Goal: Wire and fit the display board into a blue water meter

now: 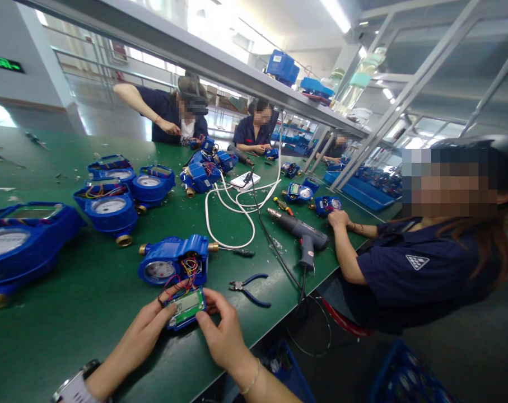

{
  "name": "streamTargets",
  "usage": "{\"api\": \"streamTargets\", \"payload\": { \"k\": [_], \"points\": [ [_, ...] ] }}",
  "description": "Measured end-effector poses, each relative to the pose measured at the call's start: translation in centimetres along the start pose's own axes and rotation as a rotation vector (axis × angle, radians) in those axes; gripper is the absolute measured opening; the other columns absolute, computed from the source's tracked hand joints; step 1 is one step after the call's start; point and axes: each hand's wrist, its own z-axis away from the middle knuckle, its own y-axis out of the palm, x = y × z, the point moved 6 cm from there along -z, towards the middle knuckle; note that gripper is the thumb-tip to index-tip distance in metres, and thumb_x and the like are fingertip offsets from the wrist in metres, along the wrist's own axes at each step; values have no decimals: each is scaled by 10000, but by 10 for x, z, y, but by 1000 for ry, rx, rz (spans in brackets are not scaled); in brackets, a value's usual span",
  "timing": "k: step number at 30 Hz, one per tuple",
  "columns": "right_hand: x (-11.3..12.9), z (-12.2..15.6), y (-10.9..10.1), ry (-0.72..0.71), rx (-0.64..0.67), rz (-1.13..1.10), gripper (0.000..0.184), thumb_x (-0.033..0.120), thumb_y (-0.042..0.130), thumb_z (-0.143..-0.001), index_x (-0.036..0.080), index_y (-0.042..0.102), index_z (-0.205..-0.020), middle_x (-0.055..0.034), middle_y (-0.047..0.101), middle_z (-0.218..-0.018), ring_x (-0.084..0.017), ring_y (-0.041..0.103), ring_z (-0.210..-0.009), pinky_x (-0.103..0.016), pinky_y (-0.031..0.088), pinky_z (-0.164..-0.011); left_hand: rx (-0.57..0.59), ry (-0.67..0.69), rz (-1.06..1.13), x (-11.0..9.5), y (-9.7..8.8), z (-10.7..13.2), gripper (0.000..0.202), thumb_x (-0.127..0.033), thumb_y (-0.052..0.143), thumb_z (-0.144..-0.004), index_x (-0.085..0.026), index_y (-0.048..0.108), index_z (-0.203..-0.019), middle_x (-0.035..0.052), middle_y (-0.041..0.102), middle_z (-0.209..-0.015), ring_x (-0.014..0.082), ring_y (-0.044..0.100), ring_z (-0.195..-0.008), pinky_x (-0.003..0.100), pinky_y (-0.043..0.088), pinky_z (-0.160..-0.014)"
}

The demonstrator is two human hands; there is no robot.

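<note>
Between my hands is a green circuit board with a small grey display [187, 305], set in a blue frame and tilted toward me. My left hand [153, 319] grips its left side, the thumb on the display's edge. At its right side my right hand [220, 324] closes on the frame, thumb in front. Thin coloured wires [190, 267] run from the board into the open housing of a blue water meter [165, 262] with brass ends, lying just beyond. Blue-handled cutting pliers [249, 290] rest on the table to the right, jaws toward the left.
Several blue water meters [111, 210] stand on the green table [98, 313] at left. A heat gun [299, 232], a screwdriver [282, 205] and a white power strip [246, 180] with looped cable lie ahead. Co-workers [422, 252] sit at right and across. A shelf [220, 70] crosses above.
</note>
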Motion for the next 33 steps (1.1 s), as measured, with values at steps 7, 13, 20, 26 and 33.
{"api": "streamTargets", "payload": {
  "k": [7,13,20,26,33],
  "points": [
    [5,2,-1,-15,-14,19,394,225,586,-800,178,615,-1190,-75,683,-1040,-210,619,-916,-336,500,-810,3,-30,27,-2,0,2,554,-414,541,-842,-137,520,-1321,92,614,-1296,302,557,-1205,453,356,-1104],
    [7,3,-1,-45,-15,42,354,260,570,-836,186,614,-1179,-77,680,-1054,-209,626,-918,-350,507,-813,26,-23,74,-11,4,3,522,-313,542,-779,-93,563,-1252,117,642,-1243,300,579,-1166,447,394,-1068],
    [-12,3,1,-13,13,-19,359,322,600,-858,186,598,-1191,-96,659,-1101,-222,615,-937,-398,478,-855,83,5,181,-10,9,1,591,-234,520,-739,-112,496,-1317,116,653,-1211,263,613,-1079,414,452,-979],
    [-12,3,-2,-77,-13,82,355,351,598,-870,193,603,-1188,-90,677,-1076,-211,640,-906,-371,523,-807,106,37,232,-11,10,1,572,-164,501,-749,-136,498,-1320,97,639,-1229,241,599,-1095,399,426,-992],
    [-10,1,-3,-98,-46,84,333,343,591,-881,192,606,-1178,-95,672,-1088,-214,639,-931,-375,527,-821,88,52,276,-13,7,1,604,-158,552,-728,-171,489,-1328,85,515,-1390,279,444,-1294,426,309,-1101]
  ]
}}
